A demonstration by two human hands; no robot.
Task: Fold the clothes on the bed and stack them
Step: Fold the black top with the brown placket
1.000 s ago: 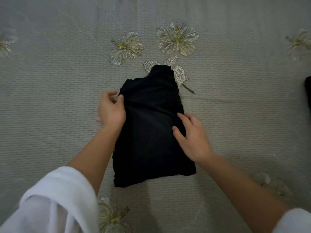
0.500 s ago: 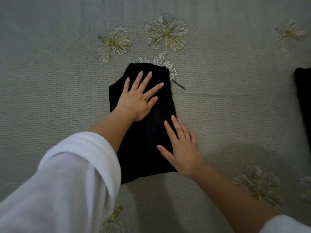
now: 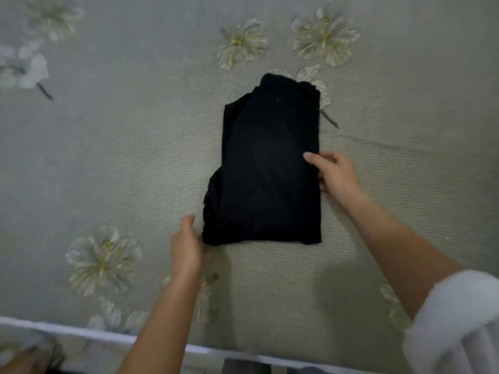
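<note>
A black garment [image 3: 267, 163], folded into a tall rectangle, lies flat on the flowered bedspread [image 3: 135, 147]. My right hand [image 3: 334, 174] is at its right edge, with the thumb on top of the cloth and the fingers curled under the edge. My left hand [image 3: 186, 244] stands edge-on at the garment's near left corner. Its fingertips touch the corner, and its thumb points up, clear of the cloth. Both forearms are bare, with white sleeves pushed up.
The bedspread is grey-green with pale flower prints all round the garment. The near edge of the bed, a white trim [image 3: 108, 336], runs along the bottom of the view. The image is blurred by motion.
Both hands have come off the top of the garment, where they lay flat. The left moved down to the near left corner, the right out to the right edge. The view shifted left.
</note>
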